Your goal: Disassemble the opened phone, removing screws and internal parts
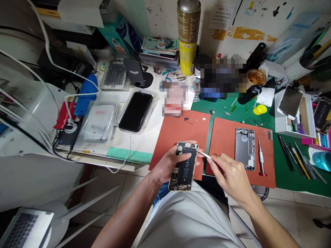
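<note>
My left hand (169,162) grips an opened smartphone (184,172) from its left side, thumb lying across the black battery and fingers behind it. The phone's screen is off, so its inner parts show. In my right hand (229,170) is a pair of tweezers (204,154), pinched between thumb and fingers. Their tip meets the phone's upper right edge; what it touches there is too small to make out. Right of that hand, a bare phone housing (245,148) lies on a red-brown mat (222,137), with a screwdriver (261,158) beside it.
A second red-brown mat (178,134) carries tiny parts. Left of it lie a black phone (136,112) and a phone stand (136,73). A spray can (188,38) stands at the back. On the right are a white box (294,124) and several pen-like tools (301,158). White cables (49,131) hang at left.
</note>
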Motion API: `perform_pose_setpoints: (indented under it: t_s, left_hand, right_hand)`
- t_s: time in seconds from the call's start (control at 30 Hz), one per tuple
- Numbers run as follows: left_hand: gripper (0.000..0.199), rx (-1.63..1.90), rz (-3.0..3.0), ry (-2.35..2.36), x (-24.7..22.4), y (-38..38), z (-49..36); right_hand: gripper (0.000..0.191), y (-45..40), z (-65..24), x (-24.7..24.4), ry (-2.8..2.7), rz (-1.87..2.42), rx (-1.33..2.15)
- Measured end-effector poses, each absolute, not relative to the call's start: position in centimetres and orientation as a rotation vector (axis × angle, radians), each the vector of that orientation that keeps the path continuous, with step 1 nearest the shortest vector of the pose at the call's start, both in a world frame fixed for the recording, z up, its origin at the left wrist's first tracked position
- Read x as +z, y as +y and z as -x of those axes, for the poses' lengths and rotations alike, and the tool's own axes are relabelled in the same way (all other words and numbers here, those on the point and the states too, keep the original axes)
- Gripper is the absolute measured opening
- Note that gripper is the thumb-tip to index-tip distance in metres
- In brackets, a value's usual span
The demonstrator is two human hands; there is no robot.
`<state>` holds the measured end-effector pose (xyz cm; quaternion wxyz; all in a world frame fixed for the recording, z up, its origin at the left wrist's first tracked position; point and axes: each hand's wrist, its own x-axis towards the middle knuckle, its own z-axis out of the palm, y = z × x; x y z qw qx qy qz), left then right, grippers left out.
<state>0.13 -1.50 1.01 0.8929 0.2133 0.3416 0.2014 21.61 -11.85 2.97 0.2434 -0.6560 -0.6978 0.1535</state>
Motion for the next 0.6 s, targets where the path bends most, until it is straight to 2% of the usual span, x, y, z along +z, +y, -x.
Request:
perform_pose_setpoints:
  t_s: [0.6]
  left_hand:
    - [0.044, 0.413, -0.441, 0.695, 1.56, -1.18, -0.16]
  right_hand:
    - [0.023, -11.83, -21.69, 2.05, -1.968, 1.732, 0.352]
